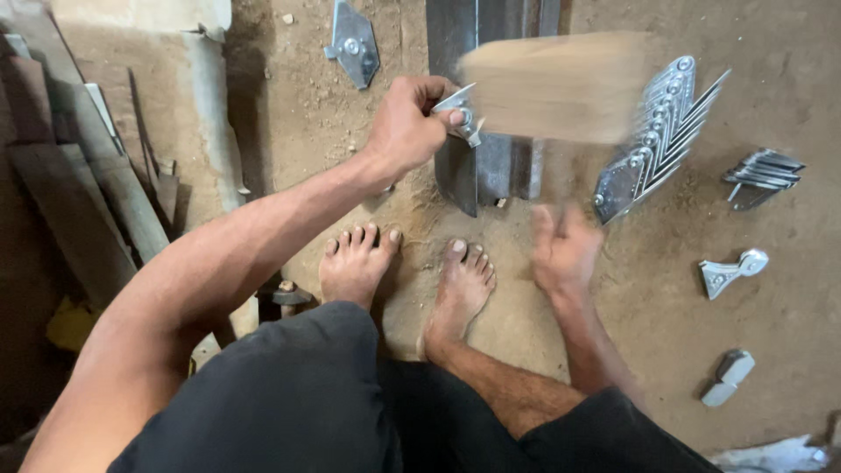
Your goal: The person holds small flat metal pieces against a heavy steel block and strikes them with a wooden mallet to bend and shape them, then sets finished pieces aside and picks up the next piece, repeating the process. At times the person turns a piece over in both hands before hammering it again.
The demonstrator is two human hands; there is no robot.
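A small metal bracket [462, 112] is pinched in the left hand [405, 131] against the steel block [491, 131] at twelve o'clock. The blurred wooden mallet [556, 86] is gripped by the right hand [563, 254]; fingers could be struck if the swing drifts left.

Your left hand [405, 131] pinches a bright, smooth metal bracket [462, 112] against a dull dark steel block [491, 166]; the mallet [554, 86] looks like pale matt wood (blurred). Rough dusty earth floor [718, 368].
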